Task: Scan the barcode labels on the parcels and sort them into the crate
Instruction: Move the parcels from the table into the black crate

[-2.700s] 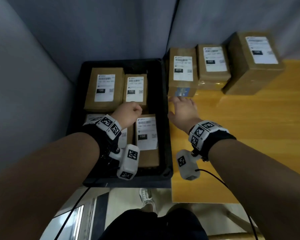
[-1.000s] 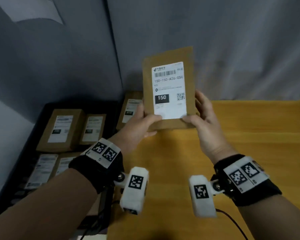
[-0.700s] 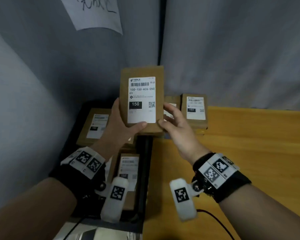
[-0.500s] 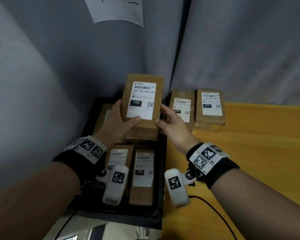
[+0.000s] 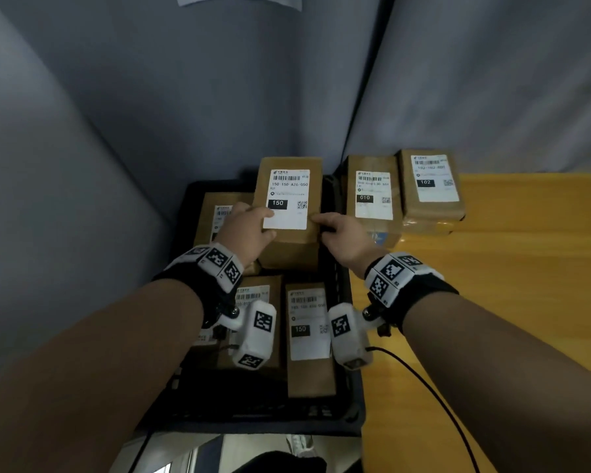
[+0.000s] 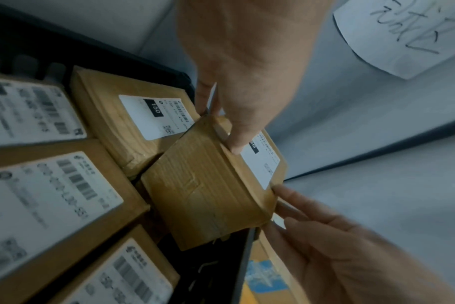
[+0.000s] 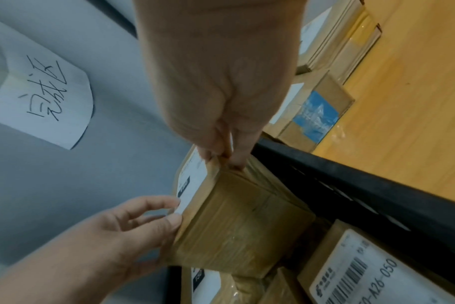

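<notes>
A brown parcel (image 5: 289,196) with a white label marked 150 hangs tilted over the far right part of the black crate (image 5: 260,419). My left hand (image 5: 249,227) grips its near left corner, thumb on the label. On the near right corner my right hand (image 5: 335,227) pinches the edge. In the left wrist view the parcel (image 6: 208,197) sits just above the parcels in the crate, between the left hand (image 6: 221,127) and right hand (image 6: 338,246). The right wrist view shows the parcel (image 7: 242,226) inside the crate's rim, with the right hand (image 7: 221,152) and left hand (image 7: 133,226) on it.
Several labelled parcels lie flat in the crate, among them one marked 150 (image 5: 307,336). Two parcels, marked 010 (image 5: 372,196) and 102 (image 5: 430,182), stand on the yellow wooden table (image 5: 509,268) right of the crate. Grey walls close behind; a paper sign (image 5: 239,0) hangs above.
Both hands have carried the 150 parcel from in front of the face, above the table, leftward and down to just over the crate.
</notes>
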{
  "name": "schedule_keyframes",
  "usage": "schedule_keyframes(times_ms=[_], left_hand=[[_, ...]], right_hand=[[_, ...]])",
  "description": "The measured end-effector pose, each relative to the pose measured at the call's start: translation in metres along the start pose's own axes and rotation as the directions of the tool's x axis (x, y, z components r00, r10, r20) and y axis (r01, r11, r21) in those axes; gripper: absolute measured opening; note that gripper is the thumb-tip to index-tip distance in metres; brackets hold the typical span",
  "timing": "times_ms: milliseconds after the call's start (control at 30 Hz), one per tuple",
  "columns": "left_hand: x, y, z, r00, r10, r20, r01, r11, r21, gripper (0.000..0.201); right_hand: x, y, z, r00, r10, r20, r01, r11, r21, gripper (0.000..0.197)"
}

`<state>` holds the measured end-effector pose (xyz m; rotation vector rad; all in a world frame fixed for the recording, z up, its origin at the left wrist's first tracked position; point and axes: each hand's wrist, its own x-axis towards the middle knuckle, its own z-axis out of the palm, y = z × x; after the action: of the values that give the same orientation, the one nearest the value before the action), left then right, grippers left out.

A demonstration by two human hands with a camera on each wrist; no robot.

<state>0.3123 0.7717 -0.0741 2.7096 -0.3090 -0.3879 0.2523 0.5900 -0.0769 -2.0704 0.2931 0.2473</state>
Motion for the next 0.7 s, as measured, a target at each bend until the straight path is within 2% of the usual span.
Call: schedule_keyframes(times_ms=[100,233,400,600,700], left_hand=[[0.000,0.000,-0.004,0.999,0.017,-0.047,-0.011,0.992,0.122,0.035],[0.000,0.008,-0.005,0.999,-0.036,0.003,0.035,0.988,0.148,0.037],[-0.004,0.033,-0.002,0.992,0.090,-0.092,-0.070,0.978,0.199,0.045],[-0.004,0.090,0.010,0.968,0.218,-0.127,-0.204,0.972,0.118,0.032],[0.000,0.123,0.026,0.969,0.224,-0.107,-0.216,0.973,0.080,0.032]], right_hand=[[0.006,-0.001,-0.001,0.994,-0.035,0.102,0.041,0.998,-0.056,0.052],[0.011,0.001,-0.010,0.989,-0.020,0.145,0.041,0.989,-0.140,0.054],[0.004,0.020,-0.029,1.000,-0.008,-0.009,0.008,0.998,-0.068,0.046],[-0.010,0.059,-0.085,0.993,0.086,-0.084,-0.092,0.994,-0.066,0.035],[-0.019,0.078,-0.115,0.987,0.113,-0.115,-0.124,0.988,-0.094,0.030]])
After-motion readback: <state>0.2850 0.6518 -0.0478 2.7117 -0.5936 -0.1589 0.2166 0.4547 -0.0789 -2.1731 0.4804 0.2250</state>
